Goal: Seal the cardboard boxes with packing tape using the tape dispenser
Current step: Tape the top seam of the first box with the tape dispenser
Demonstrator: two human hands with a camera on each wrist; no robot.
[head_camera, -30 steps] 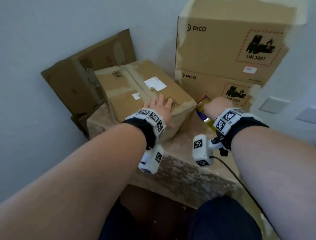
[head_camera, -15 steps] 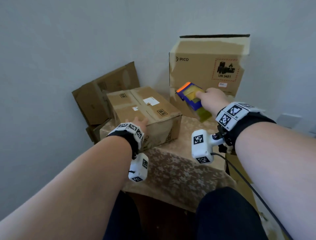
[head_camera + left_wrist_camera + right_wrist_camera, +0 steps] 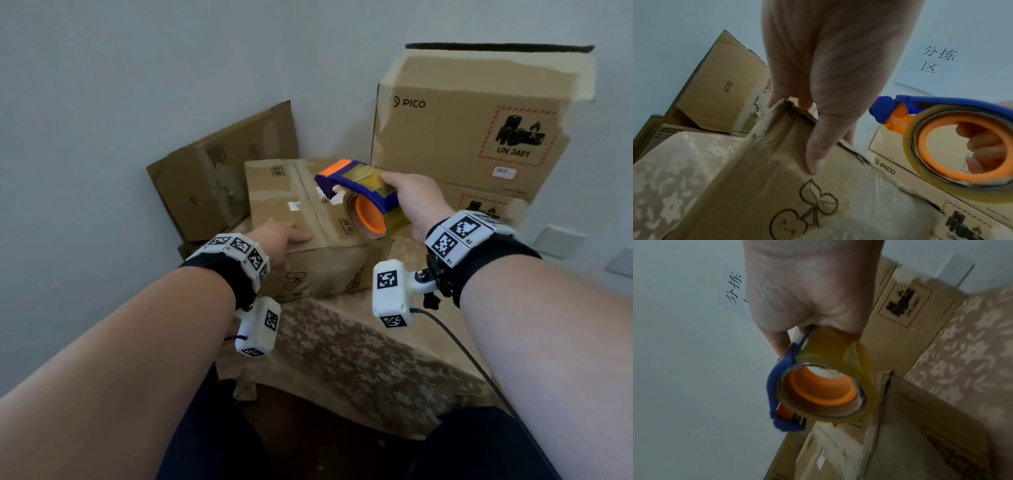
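Observation:
A small brown cardboard box (image 3: 301,209) with old tape along its top seam lies on the table. My left hand (image 3: 291,236) rests on its near top edge, fingers flat on the lid (image 3: 777,99) and thumb straight down the front face (image 3: 816,155). My right hand (image 3: 414,202) grips a blue and orange tape dispenser (image 3: 359,192) that holds a roll of clear tape (image 3: 838,369). The dispenser hangs just above the right part of the box's top, cutter end toward the seam. In the right wrist view the roll (image 3: 818,386) is over the box (image 3: 910,434).
Two stacked PICO boxes (image 3: 462,130) stand at the back right against the wall. A worn box (image 3: 222,171) leans at the back left. The table wears a floral cloth (image 3: 359,359) with its front edge near my knees. A cable trails from the right wrist.
My right hand has lifted the dispenser from beside the PICO boxes and carried it left over the small box. My left hand slid back to the box's near edge.

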